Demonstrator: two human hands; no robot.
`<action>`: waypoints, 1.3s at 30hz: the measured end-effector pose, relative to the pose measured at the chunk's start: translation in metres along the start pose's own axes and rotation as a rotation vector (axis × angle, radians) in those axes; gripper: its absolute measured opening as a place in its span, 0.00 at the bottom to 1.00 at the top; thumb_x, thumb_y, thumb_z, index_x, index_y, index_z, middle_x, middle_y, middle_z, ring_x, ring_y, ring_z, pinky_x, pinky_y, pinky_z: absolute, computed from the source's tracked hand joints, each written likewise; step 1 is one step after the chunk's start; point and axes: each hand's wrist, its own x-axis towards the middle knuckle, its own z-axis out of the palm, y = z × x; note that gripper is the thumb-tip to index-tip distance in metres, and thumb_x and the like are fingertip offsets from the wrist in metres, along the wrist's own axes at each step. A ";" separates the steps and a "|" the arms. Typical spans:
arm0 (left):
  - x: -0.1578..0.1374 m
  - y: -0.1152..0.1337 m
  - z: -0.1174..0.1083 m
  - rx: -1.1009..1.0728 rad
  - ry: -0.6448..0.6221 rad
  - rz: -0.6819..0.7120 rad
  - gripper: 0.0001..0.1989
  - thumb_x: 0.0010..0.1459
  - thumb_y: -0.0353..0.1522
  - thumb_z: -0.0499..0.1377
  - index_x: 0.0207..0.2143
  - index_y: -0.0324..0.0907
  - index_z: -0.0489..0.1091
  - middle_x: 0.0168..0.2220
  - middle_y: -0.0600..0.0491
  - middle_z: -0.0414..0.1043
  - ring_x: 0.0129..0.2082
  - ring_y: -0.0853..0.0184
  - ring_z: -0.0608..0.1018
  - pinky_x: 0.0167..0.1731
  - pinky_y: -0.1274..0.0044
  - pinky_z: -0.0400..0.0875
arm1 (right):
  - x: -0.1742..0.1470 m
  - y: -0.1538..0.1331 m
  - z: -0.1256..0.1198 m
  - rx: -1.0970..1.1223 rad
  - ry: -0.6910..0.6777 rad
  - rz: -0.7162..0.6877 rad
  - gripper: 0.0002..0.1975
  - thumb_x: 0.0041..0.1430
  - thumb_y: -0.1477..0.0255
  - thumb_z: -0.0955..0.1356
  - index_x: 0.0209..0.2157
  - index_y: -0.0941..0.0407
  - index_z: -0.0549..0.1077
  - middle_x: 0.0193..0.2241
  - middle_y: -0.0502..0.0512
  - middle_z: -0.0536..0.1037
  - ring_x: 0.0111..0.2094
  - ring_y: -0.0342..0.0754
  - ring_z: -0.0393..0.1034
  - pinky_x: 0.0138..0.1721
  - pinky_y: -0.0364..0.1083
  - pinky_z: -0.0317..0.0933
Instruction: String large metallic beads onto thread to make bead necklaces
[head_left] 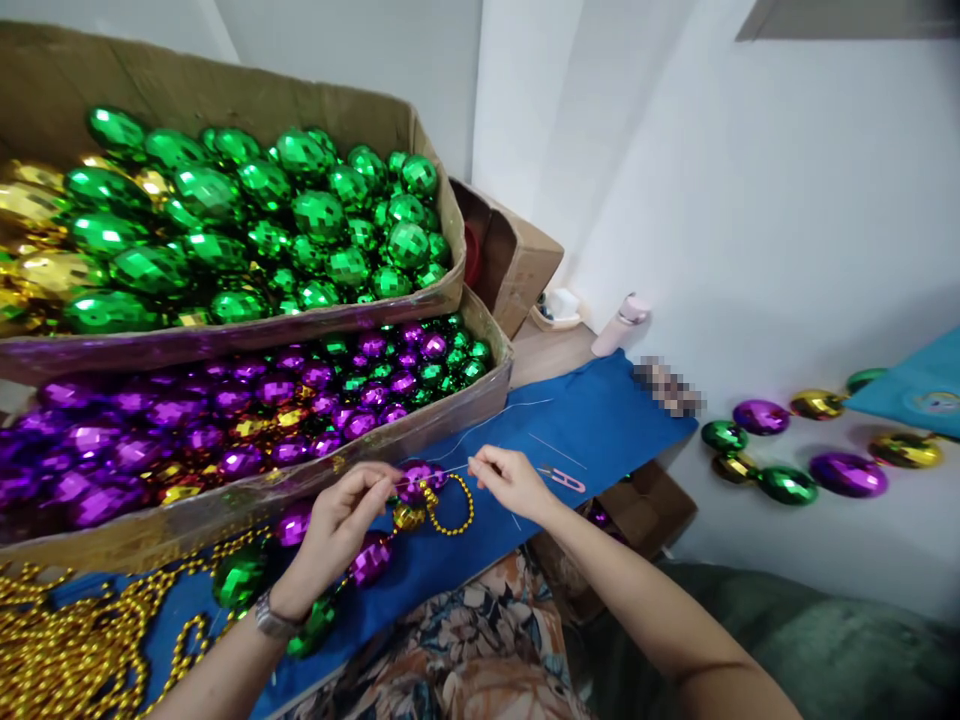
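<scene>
My left hand point(341, 530) is closed in a pinch on a thin pale thread point(454, 469), just left of a shiny purple ball point(417, 482). The thread runs across to my right hand point(514, 482), whose fingertips are also pinched on it. Below it, a short loop of small gold beads point(471, 510) lies by a gold ball point(409, 516). More faceted balls surround my left hand: a purple one point(371, 560) and green ones point(240, 576). To the right of my right hand, pink-handled thread snips point(566, 480) rest on the blue cloth point(480, 560).
Two cardboard boxes stand at left, the rear box point(439, 190) with green and gold balls, the front box point(495, 390) with mostly purple ones. Gold bead strands point(75, 640) heap at lower left. A pink bottle point(621, 322) stands behind. A ball garland point(847, 474) hangs at right.
</scene>
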 end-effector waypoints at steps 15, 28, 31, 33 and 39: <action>0.020 0.021 0.018 -0.744 -0.028 -0.157 0.08 0.56 0.34 0.62 0.28 0.39 0.70 0.31 0.51 0.73 0.32 0.68 0.75 0.25 0.81 0.69 | 0.002 -0.030 -0.003 0.812 0.077 0.081 0.14 0.65 0.56 0.60 0.35 0.53 0.62 0.18 0.42 0.57 0.17 0.39 0.50 0.20 0.39 0.50; 0.027 0.079 0.005 -0.545 -0.160 0.034 0.08 0.59 0.34 0.59 0.29 0.38 0.70 0.30 0.50 0.72 0.25 0.70 0.72 0.21 0.80 0.67 | 0.025 -0.076 -0.035 -0.963 0.109 -0.780 0.20 0.68 0.65 0.58 0.25 0.58 0.69 0.24 0.54 0.63 0.31 0.47 0.54 0.31 0.47 0.46; 0.021 0.103 -0.009 -0.451 -0.125 0.077 0.08 0.59 0.34 0.58 0.29 0.39 0.70 0.30 0.49 0.72 0.24 0.70 0.71 0.19 0.80 0.64 | 0.031 -0.101 -0.053 -1.050 0.162 -0.963 0.20 0.68 0.68 0.58 0.23 0.57 0.67 0.23 0.53 0.61 0.30 0.47 0.52 0.30 0.48 0.43; 0.016 0.115 -0.018 -0.393 -0.116 0.110 0.07 0.60 0.33 0.58 0.30 0.40 0.70 0.30 0.48 0.72 0.26 0.67 0.72 0.20 0.78 0.64 | 0.033 -0.116 -0.063 -1.090 0.181 -1.052 0.18 0.68 0.72 0.58 0.23 0.57 0.66 0.23 0.52 0.61 0.30 0.47 0.51 0.30 0.48 0.42; 0.010 0.100 -0.025 -0.316 -0.131 0.170 0.08 0.62 0.31 0.55 0.29 0.40 0.68 0.26 0.51 0.69 0.26 0.68 0.71 0.27 0.75 0.66 | 0.038 -0.116 -0.064 -1.146 0.106 -1.144 0.14 0.65 0.78 0.59 0.25 0.57 0.66 0.24 0.51 0.62 0.30 0.46 0.52 0.31 0.48 0.43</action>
